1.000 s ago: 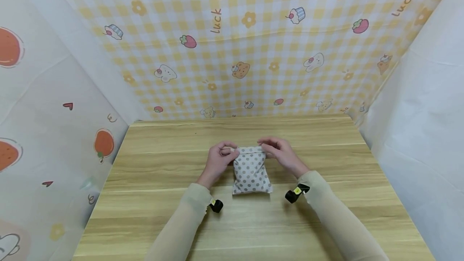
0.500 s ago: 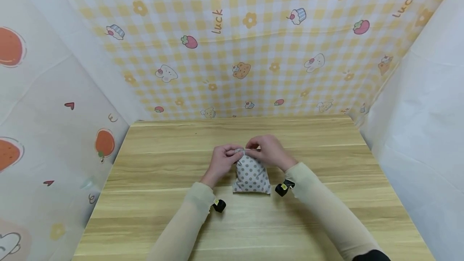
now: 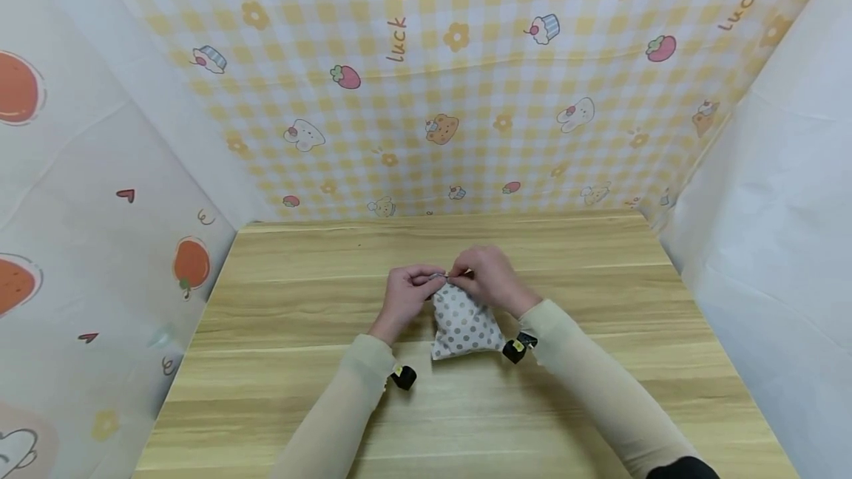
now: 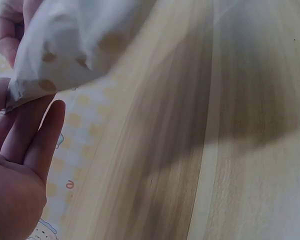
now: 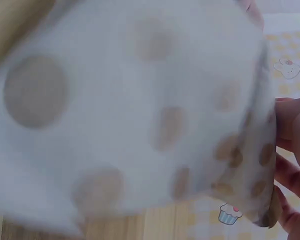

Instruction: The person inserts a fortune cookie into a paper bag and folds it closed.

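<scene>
A white cloth pouch with grey polka dots hangs from both hands, its gathered top narrower than its wide bottom. My left hand pinches the left part of the top edge between thumb and fingers. Close beside it, the right hand pinches the top edge from the right. In the left wrist view, the thumb of the left hand presses a corner of the pouch against the fingers. Blurred dotted cloth fills most of the right wrist view, with the right hand at its edge. The pouch's inside is hidden.
The pouch is over a wood-grain table. A yellow checked cloth stands behind it, with white sheets at the left and right. Small black cameras sit at both wrists.
My right hand has moved left, close to the left hand, and the pouch's flat top edge is now bunched between them. The pouch's bottom has swung slightly right and tilted.
</scene>
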Motion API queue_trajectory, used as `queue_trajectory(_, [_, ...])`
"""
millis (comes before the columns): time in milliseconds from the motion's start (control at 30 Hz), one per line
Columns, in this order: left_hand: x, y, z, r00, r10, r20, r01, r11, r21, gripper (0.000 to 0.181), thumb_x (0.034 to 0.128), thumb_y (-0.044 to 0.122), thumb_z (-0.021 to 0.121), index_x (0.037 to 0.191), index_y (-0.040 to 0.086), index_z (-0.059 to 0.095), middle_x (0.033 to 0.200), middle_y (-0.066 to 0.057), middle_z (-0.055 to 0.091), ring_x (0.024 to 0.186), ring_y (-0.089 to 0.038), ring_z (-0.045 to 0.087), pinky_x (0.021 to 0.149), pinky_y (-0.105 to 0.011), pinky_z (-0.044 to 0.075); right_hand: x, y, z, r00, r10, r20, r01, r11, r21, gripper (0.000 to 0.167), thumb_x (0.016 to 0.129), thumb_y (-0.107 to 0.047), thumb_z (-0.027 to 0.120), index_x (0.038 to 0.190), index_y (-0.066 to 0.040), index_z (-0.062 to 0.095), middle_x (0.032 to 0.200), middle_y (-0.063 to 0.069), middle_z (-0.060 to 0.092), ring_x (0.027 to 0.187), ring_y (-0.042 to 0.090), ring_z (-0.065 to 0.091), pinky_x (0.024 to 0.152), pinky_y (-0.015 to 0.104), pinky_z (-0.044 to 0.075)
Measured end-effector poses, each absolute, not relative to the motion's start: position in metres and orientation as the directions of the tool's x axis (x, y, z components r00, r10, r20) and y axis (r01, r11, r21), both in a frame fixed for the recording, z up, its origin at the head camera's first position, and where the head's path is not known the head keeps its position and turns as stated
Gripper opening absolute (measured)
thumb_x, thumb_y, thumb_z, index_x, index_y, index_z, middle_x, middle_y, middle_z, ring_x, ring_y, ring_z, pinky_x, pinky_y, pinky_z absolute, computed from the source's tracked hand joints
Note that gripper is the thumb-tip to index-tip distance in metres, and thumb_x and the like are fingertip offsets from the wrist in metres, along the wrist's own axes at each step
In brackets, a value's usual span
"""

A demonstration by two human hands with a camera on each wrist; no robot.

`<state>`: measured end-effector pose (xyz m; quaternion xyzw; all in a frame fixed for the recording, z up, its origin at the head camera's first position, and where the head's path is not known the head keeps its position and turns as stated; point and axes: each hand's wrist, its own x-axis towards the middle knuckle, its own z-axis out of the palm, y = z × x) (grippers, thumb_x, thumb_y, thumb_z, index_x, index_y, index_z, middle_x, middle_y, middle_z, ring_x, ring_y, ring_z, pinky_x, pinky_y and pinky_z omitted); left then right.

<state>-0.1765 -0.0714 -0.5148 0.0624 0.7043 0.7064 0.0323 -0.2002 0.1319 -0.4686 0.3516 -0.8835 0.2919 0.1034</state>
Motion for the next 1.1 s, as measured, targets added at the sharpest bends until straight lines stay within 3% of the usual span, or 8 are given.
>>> queue_trajectory(300, [-0.176, -0.076, -0.514, -0.989, 0.133, 0.065, 0.054, -0.085, 0.995, 0.018, 0.0901, -0.005, 0.077, 0.107, -0.010, 0.075, 0.090, -0.015, 0.079, 0.071, -0.012, 0.074, 0.064, -0.026, 0.062, -0.199, 0.143, -0.466, -0.848, -0.497, 0.182, -0.465, 0.535, -0.705, 0.004, 0.092, -0.015, 0.083, 0.089, -0.014, 0.081, 0.083, -0.006, 0.076, 0.070, 0.007, 0.066, 0.065, 0.026, 0.057])
queue_trajectory(533, [-0.175, -0.079, -0.513, -0.986, 0.167, 0.022, 0.002, -0.117, 0.993, 0.021, 0.0907, -0.005, 0.077, 0.109, -0.014, 0.073, 0.089, -0.009, 0.080, 0.071, -0.012, 0.073, 0.063, -0.025, 0.061, -0.199, 0.149, -0.470, -0.843, -0.506, 0.182, -0.459, 0.501, -0.733, 0.005, 0.092, -0.016, 0.083, 0.088, -0.014, 0.083, 0.083, -0.005, 0.077, 0.067, 0.009, 0.066, 0.060, 0.027, 0.056])
queue_trajectory(1100, [-0.177, -0.084, -0.513, -0.992, 0.125, 0.012, 0.003, -0.071, 0.997, 0.016, 0.0905, -0.002, 0.078, 0.105, -0.008, 0.077, 0.082, -0.008, 0.078, 0.067, -0.013, 0.071, 0.062, -0.025, 0.061, -0.200, 0.172, -0.482, -0.911, -0.389, 0.136, -0.338, 0.518, -0.786, 0.004, 0.089, -0.018, 0.086, 0.086, -0.018, 0.083, 0.078, -0.008, 0.076, 0.064, 0.011, 0.065, 0.058, 0.026, 0.054])
